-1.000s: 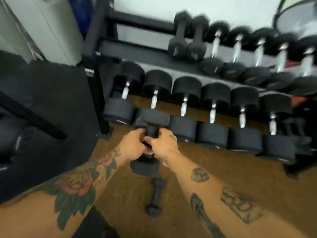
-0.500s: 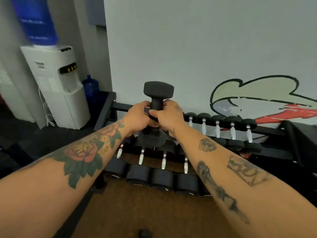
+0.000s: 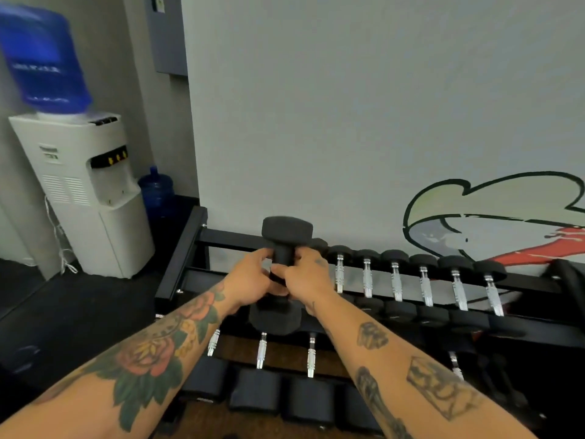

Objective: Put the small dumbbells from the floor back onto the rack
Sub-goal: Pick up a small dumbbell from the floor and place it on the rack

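Compared with half a second ago, you hold the small dumbbell lower against the rack: its top head now sits level with the back rail, no longer well above it. Your view has tilted upward, so the floor dumbbell has dropped out of frame.

Your left hand and right hand are both wrapped closed around the handle, which they mostly hide; the dumbbell stands upright over the left end of the upper shelf. Whether its lower head touches the shelf cannot be told.

At far left, the blue bottle on the water dispenser is blurred. The rack's upper shelf holds a row of chrome-handled dumbbells to the right of your hands; larger ones fill the lower shelf, partly covered by your forearms.
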Demonstrator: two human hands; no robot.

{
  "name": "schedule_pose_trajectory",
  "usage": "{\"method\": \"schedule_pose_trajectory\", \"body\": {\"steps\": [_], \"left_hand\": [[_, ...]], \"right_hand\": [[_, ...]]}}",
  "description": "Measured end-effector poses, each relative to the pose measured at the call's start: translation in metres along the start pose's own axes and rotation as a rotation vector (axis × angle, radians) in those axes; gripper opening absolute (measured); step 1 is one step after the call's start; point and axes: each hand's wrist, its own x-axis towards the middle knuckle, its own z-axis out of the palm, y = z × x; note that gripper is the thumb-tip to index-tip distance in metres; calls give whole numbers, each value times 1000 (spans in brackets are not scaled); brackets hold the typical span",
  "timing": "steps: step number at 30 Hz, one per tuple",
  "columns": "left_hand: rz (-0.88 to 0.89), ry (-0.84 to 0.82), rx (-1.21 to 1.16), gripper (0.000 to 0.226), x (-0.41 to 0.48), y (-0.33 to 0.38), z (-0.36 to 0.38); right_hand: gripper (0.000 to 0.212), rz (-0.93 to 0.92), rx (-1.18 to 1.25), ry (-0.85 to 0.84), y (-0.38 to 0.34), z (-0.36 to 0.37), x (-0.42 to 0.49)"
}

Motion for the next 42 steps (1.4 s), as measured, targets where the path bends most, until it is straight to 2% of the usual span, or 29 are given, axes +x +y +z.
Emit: {"method": "schedule_pose_trajectory", "body": {"steps": [4, 11, 18, 25, 32, 38, 42], "left_hand": [[-91, -34, -31, 71, 92, -53, -26], [-225, -109, 44, 53, 243, -130, -56], [-306, -171, 58, 54, 332, -175, -51], [-369, -194, 70, 46, 378, -201, -38], [-433, -241, 105, 35, 406, -220, -35], [-492, -308, 131, 53, 406, -225, -31], [-473, -267, 184, 57, 399, -223, -27]], "right_hand": [[37, 111, -18, -22, 25, 50, 92], [41, 351, -108, -56, 70, 127, 250], [47, 502, -139, -53, 110, 156, 337], [53, 587, -161, -64, 141, 171, 384], [56, 590, -225, -109, 160, 180, 407], [63, 609, -251, -220, 162, 172, 408], [58, 566, -254, -244, 167, 174, 401]]}}
